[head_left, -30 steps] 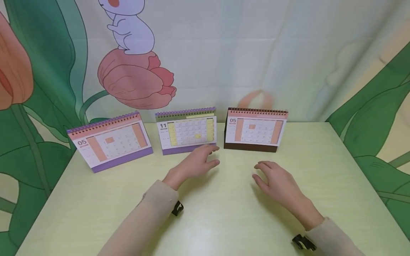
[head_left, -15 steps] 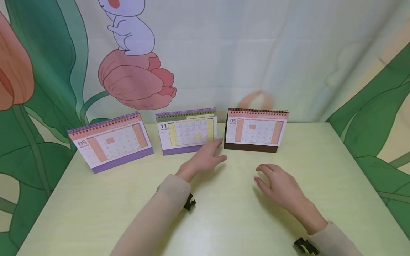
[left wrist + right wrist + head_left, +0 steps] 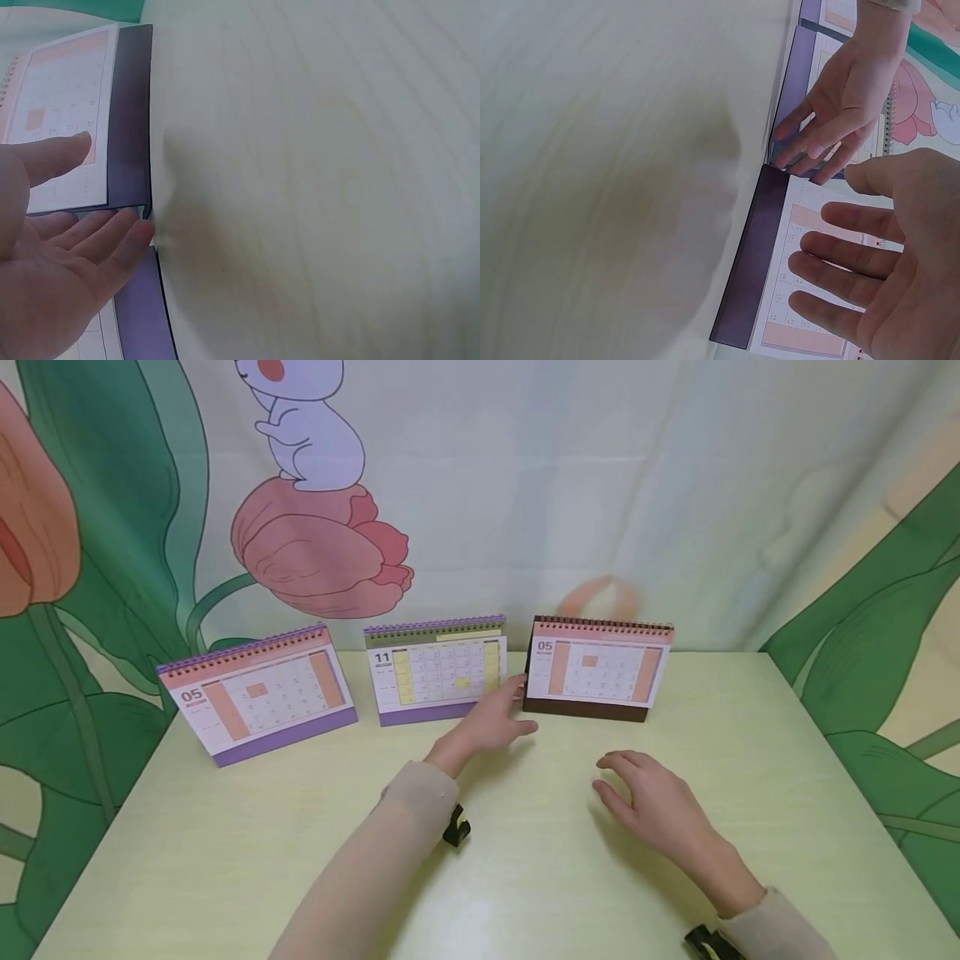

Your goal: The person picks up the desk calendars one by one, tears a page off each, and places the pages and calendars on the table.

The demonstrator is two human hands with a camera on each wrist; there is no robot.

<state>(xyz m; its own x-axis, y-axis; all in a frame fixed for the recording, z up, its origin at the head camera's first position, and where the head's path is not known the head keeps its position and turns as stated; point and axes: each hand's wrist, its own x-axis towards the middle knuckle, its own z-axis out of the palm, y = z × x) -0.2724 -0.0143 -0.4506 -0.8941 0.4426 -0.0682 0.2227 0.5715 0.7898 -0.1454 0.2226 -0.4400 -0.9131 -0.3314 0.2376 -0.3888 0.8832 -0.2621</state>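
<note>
Three spiral-bound desk calendars stand in a row at the back of the table. The right calendar (image 3: 609, 668) has a dark brown base and a pink page marked 05. In the middle is a purple-based calendar (image 3: 431, 677) with a green and yellow page marked 11. My left hand (image 3: 491, 720) reaches across its lower right corner, fingertips right at the right calendar's left edge. In the left wrist view, the left thumb (image 3: 64, 159) overlaps the pink page while the other fingers extend along that edge. My right hand (image 3: 660, 797) hovers in front of the right calendar, fingers relaxed, holding nothing.
At the left, an angled purple-based calendar (image 3: 258, 693) shows another pink 05 page. The light wooden table (image 3: 525, 893) ends at a printed curtain (image 3: 480, 510) just behind the calendars.
My left hand has moved right and slightly forward, from in front of the middle calendar to the right calendar's left edge. The right hand has barely shifted, and the calendars stand where they were.
</note>
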